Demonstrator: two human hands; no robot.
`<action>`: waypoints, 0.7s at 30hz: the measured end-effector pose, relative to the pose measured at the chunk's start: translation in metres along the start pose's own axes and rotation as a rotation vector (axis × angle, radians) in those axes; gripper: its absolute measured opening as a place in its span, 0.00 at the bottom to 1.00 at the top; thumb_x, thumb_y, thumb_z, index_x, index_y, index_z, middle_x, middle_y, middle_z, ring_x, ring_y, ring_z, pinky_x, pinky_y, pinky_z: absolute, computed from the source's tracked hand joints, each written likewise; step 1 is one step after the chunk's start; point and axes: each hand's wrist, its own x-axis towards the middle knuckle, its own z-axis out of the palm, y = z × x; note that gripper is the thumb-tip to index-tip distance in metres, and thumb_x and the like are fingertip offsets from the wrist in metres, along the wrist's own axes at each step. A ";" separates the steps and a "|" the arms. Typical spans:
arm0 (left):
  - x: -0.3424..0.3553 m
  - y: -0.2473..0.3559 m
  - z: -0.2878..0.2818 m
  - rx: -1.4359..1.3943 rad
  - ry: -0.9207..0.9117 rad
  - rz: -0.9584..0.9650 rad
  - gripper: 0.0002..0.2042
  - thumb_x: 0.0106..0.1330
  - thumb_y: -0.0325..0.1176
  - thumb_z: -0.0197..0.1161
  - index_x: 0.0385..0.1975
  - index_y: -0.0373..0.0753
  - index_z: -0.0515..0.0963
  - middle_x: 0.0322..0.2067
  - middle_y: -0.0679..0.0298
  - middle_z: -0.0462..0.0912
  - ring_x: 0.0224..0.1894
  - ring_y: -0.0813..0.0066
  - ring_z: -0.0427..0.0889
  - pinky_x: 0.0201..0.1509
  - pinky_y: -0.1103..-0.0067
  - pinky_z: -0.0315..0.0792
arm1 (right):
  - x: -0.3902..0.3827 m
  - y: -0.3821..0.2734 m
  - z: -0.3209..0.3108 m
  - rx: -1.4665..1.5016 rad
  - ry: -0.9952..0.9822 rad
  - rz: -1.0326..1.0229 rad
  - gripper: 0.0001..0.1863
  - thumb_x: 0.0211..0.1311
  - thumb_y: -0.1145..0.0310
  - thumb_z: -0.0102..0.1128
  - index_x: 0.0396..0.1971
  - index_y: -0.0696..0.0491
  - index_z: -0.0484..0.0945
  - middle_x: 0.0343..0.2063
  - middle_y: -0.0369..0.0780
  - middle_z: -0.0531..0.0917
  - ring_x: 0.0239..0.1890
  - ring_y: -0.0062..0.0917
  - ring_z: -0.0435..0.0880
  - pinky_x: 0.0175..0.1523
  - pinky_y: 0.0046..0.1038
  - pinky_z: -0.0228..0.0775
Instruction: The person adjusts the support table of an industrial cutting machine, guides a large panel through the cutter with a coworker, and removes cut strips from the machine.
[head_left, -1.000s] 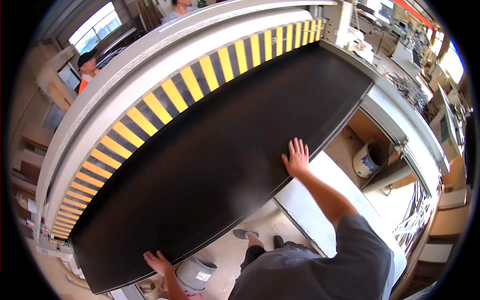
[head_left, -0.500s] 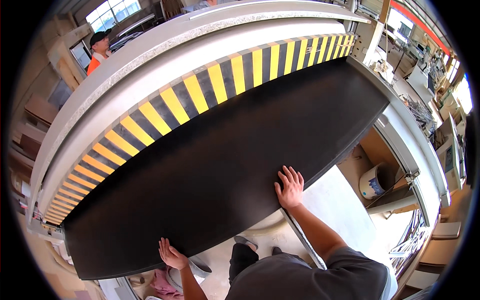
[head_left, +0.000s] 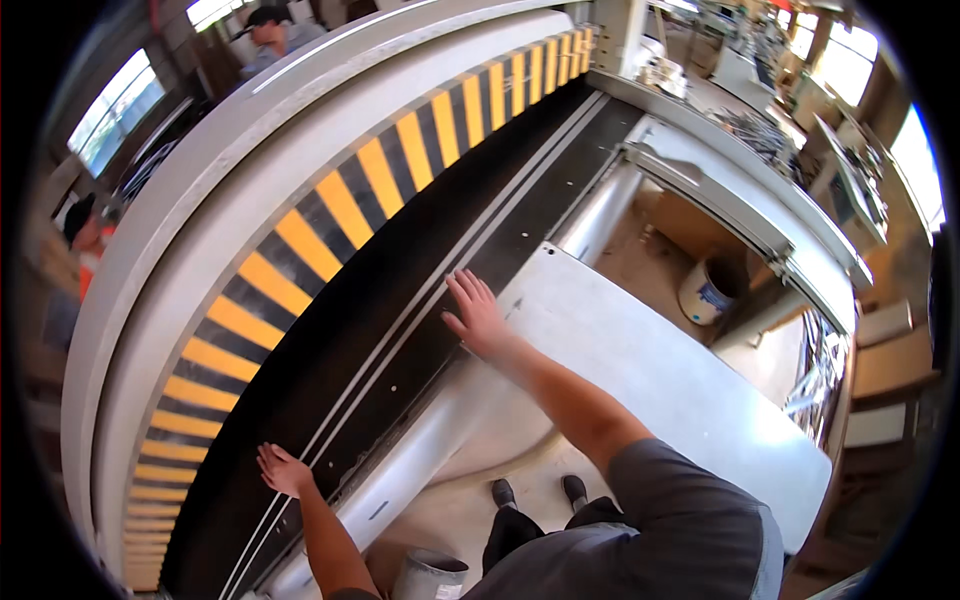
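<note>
My left hand [head_left: 283, 470] is in the lower left of the picture, and it lies flat with the fingers spread on the black bed [head_left: 400, 300] of a big machine. My right hand [head_left: 474, 315] is near the middle of the picture, and it is flat and open too, with the fingers pointing up and to the left. It rests on the black bed right at the edge, just beside a flat grey table [head_left: 640, 360]. My hands are well apart from each other, and they do not grip anything; they only press down flat. The black bed runs in a long slant from the lower left up to the upper right. Thin pale lines run along it between my two hands. Next to the bed, higher up, there is a long strip with yellow and black stripes [head_left: 330, 215], and above that a wide grey beam [head_left: 200, 190]. A round grey roller [head_left: 400, 480] runs along the near side of the bed, below my hands. To the right there is a white bucket [head_left: 708, 290] down on the floor. My black shoes [head_left: 535, 492] show at the bottom. In the upper left there is a person in a cap [head_left: 268, 25], far from my hands.
</note>
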 end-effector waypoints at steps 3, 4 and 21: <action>0.068 0.007 0.022 0.030 0.007 -0.036 0.30 0.83 0.58 0.34 0.68 0.49 0.77 0.71 0.71 0.74 0.74 0.65 0.69 0.77 0.55 0.58 | -0.107 0.023 -0.075 -0.124 -0.051 0.105 0.41 0.65 0.59 0.67 0.75 0.53 0.61 0.76 0.50 0.60 0.80 0.47 0.54 0.82 0.50 0.45; 0.087 0.020 0.032 0.049 0.000 -0.057 0.30 0.83 0.59 0.34 0.68 0.49 0.76 0.71 0.71 0.74 0.74 0.64 0.69 0.77 0.54 0.58 | -0.157 0.041 -0.107 -0.221 -0.063 0.209 0.41 0.62 0.61 0.68 0.75 0.52 0.62 0.76 0.50 0.60 0.80 0.46 0.54 0.82 0.50 0.44; -0.055 0.201 0.023 -0.287 0.213 0.517 0.27 0.83 0.50 0.47 0.69 0.35 0.71 0.66 0.45 0.74 0.69 0.47 0.71 0.73 0.59 0.66 | -0.985 -0.179 -0.334 -0.742 0.618 2.319 0.39 0.74 0.54 0.56 0.78 0.53 0.54 0.78 0.54 0.55 0.80 0.48 0.52 0.81 0.49 0.44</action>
